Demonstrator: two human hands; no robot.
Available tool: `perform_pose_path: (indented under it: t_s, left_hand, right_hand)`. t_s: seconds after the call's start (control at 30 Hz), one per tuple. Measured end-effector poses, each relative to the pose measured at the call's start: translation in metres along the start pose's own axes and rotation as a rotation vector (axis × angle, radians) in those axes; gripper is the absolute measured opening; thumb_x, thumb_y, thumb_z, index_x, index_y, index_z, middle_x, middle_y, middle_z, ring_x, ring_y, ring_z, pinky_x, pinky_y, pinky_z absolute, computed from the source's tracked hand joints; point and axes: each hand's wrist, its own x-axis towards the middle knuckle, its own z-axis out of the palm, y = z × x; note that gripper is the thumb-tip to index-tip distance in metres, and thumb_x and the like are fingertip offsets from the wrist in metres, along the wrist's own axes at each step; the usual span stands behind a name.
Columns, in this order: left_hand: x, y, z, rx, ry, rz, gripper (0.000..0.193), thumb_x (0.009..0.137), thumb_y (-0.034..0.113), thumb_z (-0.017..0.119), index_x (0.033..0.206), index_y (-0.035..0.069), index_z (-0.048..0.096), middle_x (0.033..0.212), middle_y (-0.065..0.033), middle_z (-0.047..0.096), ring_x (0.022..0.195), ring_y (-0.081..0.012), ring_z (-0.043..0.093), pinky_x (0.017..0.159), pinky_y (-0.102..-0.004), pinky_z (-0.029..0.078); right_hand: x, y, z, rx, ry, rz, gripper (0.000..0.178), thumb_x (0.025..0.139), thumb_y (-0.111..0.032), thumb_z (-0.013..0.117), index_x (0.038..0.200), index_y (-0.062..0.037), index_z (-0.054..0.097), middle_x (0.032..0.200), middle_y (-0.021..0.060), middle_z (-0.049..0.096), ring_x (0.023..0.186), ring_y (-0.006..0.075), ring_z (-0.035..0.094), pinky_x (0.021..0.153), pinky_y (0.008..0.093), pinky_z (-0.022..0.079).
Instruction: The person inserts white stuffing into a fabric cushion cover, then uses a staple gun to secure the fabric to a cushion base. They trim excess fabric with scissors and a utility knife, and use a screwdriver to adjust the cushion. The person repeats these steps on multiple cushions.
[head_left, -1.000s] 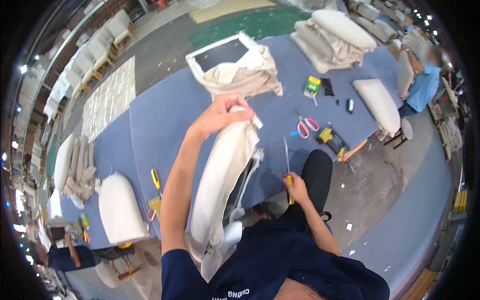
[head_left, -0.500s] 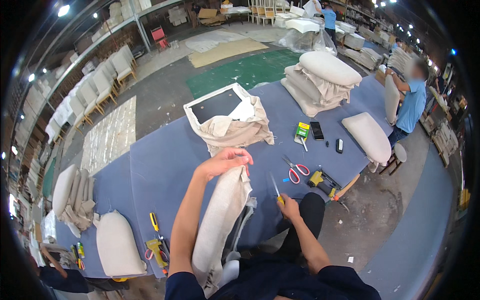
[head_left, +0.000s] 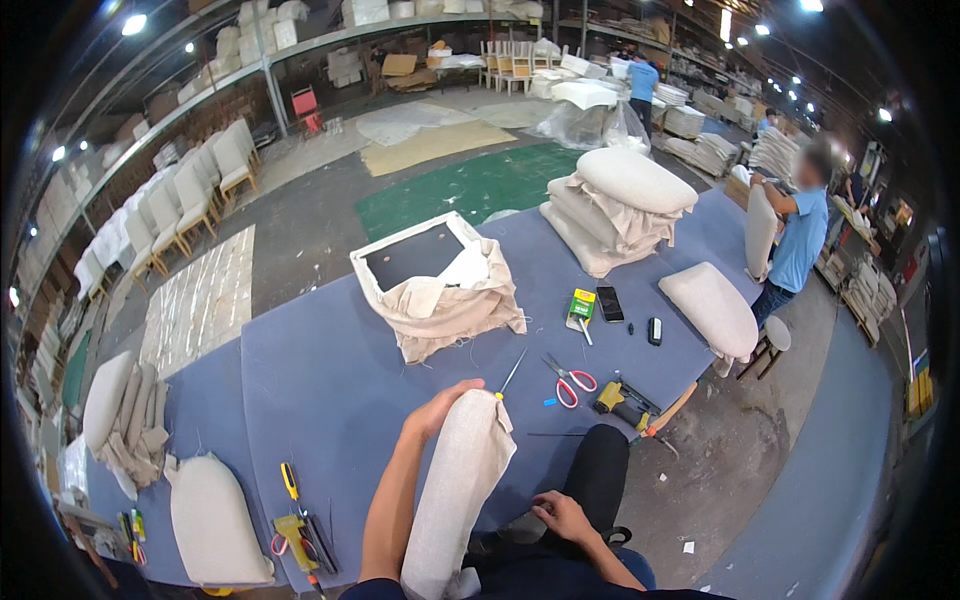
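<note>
A beige upholstered chair-back pad [head_left: 455, 490] stands on edge between my arms, its top end pointing away from me. My left hand [head_left: 450, 405] is closed around its far top end. Just beyond that end is a screwdriver-like tool [head_left: 513, 371] with a thin metal shaft; most of its yellow handle is hidden behind the pad. My right hand [head_left: 566, 516] is low, beside my right leg, fingers loosely bent and apart, with nothing visible in it. Red-and-white-handled scissors [head_left: 570, 383] and a yellow staple gun [head_left: 626, 404] lie to the right on the blue-grey table [head_left: 330, 400].
Ahead sits an upturned, partly covered pad [head_left: 440, 290]. A stack of pads [head_left: 625, 205], a phone [head_left: 609, 304] and a green-yellow box [head_left: 580, 309] stand farther right. Another staple gun [head_left: 297, 533] and a pad [head_left: 218, 520] lie left. A co-worker [head_left: 800, 225] handles a pad.
My right hand has let go of the yellow-handled tool and drawn back toward my lap. The tool now lies beyond the pad's top. The view has shifted, and the pad stands more upright.
</note>
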Motion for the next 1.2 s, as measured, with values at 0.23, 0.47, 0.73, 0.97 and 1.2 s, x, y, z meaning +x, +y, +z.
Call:
perform_pose_path:
  t_s: [0.23,0.47,0.73,0.97,1.2]
  left_hand:
    - [-0.017,-0.032,-0.037,-0.131,0.106,0.164,0.059,0.102,0.048,0.044,0.097,-0.004,0.071,0.089,-0.0155,0.072,0.084,-0.0267,0.068,0.083,-0.0386,0.053]
    - [-0.106,0.019,0.021,0.051,0.156,0.291,0.074,0.101,0.06,0.036,0.094,-0.005,0.071,0.083,-0.0154,0.07,0.076,-0.027,0.066,0.076,-0.0373,0.053]
    - [-0.275,0.136,0.028,0.557,0.238,1.162,0.085,0.105,0.058,0.014,0.077,-0.002,0.067,0.071,-0.0147,0.061,0.075,-0.0303,0.055,0.085,-0.0418,0.045]
    - [-0.278,0.075,0.005,0.559,0.94,1.545,0.073,0.102,0.058,0.031,0.096,-0.003,0.07,0.088,-0.0167,0.066,0.09,-0.0302,0.061,0.088,-0.0469,0.047]
    - [-0.125,0.008,0.027,1.737,1.367,1.112,0.068,0.085,0.053,0.072,0.129,0.002,0.057,0.112,-0.0147,0.065,0.096,-0.034,0.063,0.083,-0.0437,0.049]
  right_hand:
    - [0.015,-0.157,-0.022,0.215,0.28,-0.657,0.07,0.093,-0.043,0.066,0.145,0.0002,0.047,0.148,0.0285,0.044,0.132,0.0431,0.051,0.109,0.0466,0.042]
    - [-0.008,-0.226,0.034,0.271,0.228,-0.93,0.1,0.087,-0.046,0.068,0.154,0.0116,0.022,0.145,0.0412,0.037,0.137,0.0572,0.039,0.115,0.0548,0.033]
    - [0.038,-0.338,0.004,0.276,-0.05,-1.511,0.092,0.091,-0.047,0.057,0.155,0.0097,0.025,0.147,0.0354,0.038,0.142,0.0518,0.034,0.117,0.0559,0.031]
    - [0.077,-0.321,-0.056,0.28,-0.238,-1.088,0.076,0.092,-0.038,0.063,0.152,0.0022,0.036,0.151,0.025,0.043,0.137,0.0412,0.045,0.116,0.0525,0.031]
    - [0.174,-0.205,0.009,0.212,0.368,-0.645,0.063,0.105,-0.039,0.047,0.153,-0.0001,0.036,0.156,0.0228,0.039,0.149,0.0392,0.032,0.121,0.0448,0.025]
